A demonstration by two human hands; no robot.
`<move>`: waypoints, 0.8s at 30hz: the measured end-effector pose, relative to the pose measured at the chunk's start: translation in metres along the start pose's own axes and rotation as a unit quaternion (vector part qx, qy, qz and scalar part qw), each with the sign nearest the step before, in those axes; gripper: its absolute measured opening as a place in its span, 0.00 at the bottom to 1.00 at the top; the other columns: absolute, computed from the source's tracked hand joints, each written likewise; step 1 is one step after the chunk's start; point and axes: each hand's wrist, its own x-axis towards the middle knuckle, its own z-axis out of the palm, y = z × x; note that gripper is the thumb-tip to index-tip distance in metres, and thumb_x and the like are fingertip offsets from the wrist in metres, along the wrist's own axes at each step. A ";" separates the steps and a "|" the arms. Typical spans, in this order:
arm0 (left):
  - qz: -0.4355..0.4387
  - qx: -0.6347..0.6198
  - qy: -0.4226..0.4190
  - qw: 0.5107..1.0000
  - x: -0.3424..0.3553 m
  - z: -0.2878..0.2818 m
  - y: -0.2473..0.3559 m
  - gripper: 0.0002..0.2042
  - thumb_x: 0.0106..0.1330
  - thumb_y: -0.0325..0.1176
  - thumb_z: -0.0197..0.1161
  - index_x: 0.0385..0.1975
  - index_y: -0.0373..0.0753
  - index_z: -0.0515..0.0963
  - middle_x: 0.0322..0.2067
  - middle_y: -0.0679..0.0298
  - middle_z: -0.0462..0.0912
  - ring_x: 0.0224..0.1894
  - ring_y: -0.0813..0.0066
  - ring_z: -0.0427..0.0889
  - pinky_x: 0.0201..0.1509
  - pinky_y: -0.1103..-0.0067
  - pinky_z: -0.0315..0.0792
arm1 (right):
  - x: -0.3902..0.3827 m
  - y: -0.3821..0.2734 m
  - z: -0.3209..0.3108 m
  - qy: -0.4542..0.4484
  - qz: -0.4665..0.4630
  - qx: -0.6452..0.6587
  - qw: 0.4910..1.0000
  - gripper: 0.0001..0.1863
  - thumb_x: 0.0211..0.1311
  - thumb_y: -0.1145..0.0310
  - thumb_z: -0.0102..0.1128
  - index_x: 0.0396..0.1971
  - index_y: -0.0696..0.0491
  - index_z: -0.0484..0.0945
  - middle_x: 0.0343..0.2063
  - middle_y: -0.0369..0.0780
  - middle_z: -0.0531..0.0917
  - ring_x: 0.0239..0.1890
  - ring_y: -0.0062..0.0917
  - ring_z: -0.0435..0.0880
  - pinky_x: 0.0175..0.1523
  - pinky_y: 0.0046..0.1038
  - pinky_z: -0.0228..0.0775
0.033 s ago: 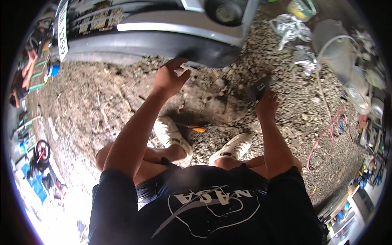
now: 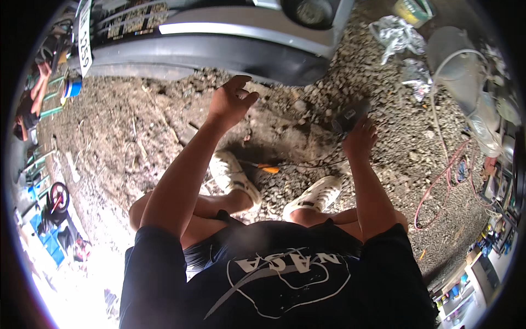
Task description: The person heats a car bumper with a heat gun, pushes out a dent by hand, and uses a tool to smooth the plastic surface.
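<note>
My left hand reaches the lower edge of a car's front bumper. Its thumb is apart from the fingers and it holds nothing that I can see; whether the fingertips touch the bumper I cannot tell. Over the gravel to the right, my right hand is closed on a dark cylinder with a small pale label. The cylinder lies tilted, and its kind is not clear. An orange-handled tool rests on the ground between my white shoes, with a thin dark line running right from it.
Crumpled silver plastic, a green-and-yellow tub and a large translucent container stand at the far right. A reddish hose loops on the gravel nearer. At far left are another person's arm and a blue-and-white container.
The dark cylinder has tipped in my right hand, so its label faces differently. My left hand has hardly moved, and the whole view has shifted slightly.
</note>
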 end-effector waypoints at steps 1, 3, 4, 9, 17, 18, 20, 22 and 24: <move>-0.068 -0.027 -0.006 0.997 -0.004 -0.002 -0.010 0.27 0.63 0.39 0.77 0.61 0.35 0.81 0.46 0.56 0.89 0.50 0.64 0.89 0.55 0.70 0.82 | -0.004 -0.021 0.000 0.039 -0.038 0.011 0.998 0.30 0.63 0.72 0.62 0.66 0.59 0.69 0.61 0.51 0.76 0.59 0.49 0.78 0.62 0.52 0.71; -0.198 -0.231 -0.034 0.952 -0.005 -0.002 -0.031 0.34 0.64 0.40 0.77 0.69 0.36 0.74 0.59 0.55 0.85 0.59 0.58 0.85 0.64 0.66 0.77 | -0.027 -0.063 0.014 -0.004 -0.133 0.111 0.985 0.26 0.62 0.72 0.62 0.61 0.59 0.73 0.56 0.51 0.79 0.55 0.48 0.79 0.59 0.52 0.72; -0.232 -0.360 -0.029 0.903 -0.005 0.005 -0.031 0.36 0.65 0.39 0.77 0.72 0.37 0.71 0.60 0.55 0.83 0.61 0.56 0.83 0.67 0.64 0.75 | -0.044 -0.081 0.028 -0.076 -0.184 0.199 0.960 0.22 0.64 0.69 0.61 0.57 0.60 0.76 0.54 0.52 0.80 0.54 0.49 0.81 0.58 0.53 0.72; -0.149 -0.607 -0.048 0.779 0.015 0.023 -0.009 0.57 0.59 0.65 0.75 0.79 0.36 0.54 0.73 0.50 0.64 0.76 0.48 0.64 0.81 0.51 0.58 | -0.119 -0.194 0.049 -0.342 -0.322 0.220 0.855 0.14 0.71 0.59 0.61 0.46 0.54 0.83 0.39 0.48 0.88 0.41 0.45 0.89 0.47 0.49 0.83; -0.136 -0.611 -0.008 0.780 0.046 0.015 -0.036 0.62 0.59 0.75 0.69 0.81 0.35 0.48 0.81 0.45 0.49 0.83 0.47 0.49 0.84 0.46 0.51 | -0.125 -0.190 0.058 -0.449 -0.244 0.222 0.831 0.22 0.64 0.66 0.62 0.58 0.53 0.79 0.49 0.49 0.88 0.50 0.45 0.90 0.51 0.48 0.83; -0.156 -0.610 -0.011 0.777 0.044 0.015 -0.036 0.62 0.59 0.75 0.68 0.81 0.35 0.48 0.81 0.45 0.49 0.83 0.47 0.49 0.83 0.46 0.52 | -0.116 -0.184 0.052 -0.455 -0.225 0.230 0.831 0.25 0.62 0.68 0.63 0.61 0.54 0.77 0.51 0.50 0.87 0.51 0.45 0.89 0.52 0.48 0.82; -0.177 -0.582 -0.016 0.794 0.041 0.015 -0.027 0.58 0.63 0.74 0.66 0.81 0.37 0.49 0.79 0.44 0.53 0.82 0.46 0.51 0.83 0.44 0.53 | -0.107 -0.170 0.052 -0.399 -0.201 0.298 0.844 0.30 0.61 0.70 0.63 0.66 0.53 0.74 0.52 0.49 0.87 0.54 0.45 0.88 0.54 0.49 0.81; -0.173 -0.550 0.007 0.817 0.038 0.006 0.000 0.56 0.64 0.71 0.68 0.80 0.36 0.51 0.78 0.44 0.55 0.81 0.45 0.55 0.82 0.43 0.55 | -0.085 -0.164 0.025 -0.428 -0.212 0.281 0.832 0.37 0.61 0.74 0.62 0.74 0.53 0.68 0.55 0.50 0.86 0.54 0.46 0.88 0.54 0.47 0.82; -0.188 -0.539 0.022 0.821 0.036 -0.004 0.025 0.52 0.65 0.65 0.72 0.78 0.36 0.54 0.76 0.44 0.60 0.78 0.46 0.61 0.79 0.41 0.59 | -0.085 -0.151 0.000 -0.378 -0.223 0.285 0.852 0.28 0.64 0.69 0.62 0.65 0.54 0.73 0.48 0.51 0.88 0.49 0.49 0.89 0.51 0.50 0.81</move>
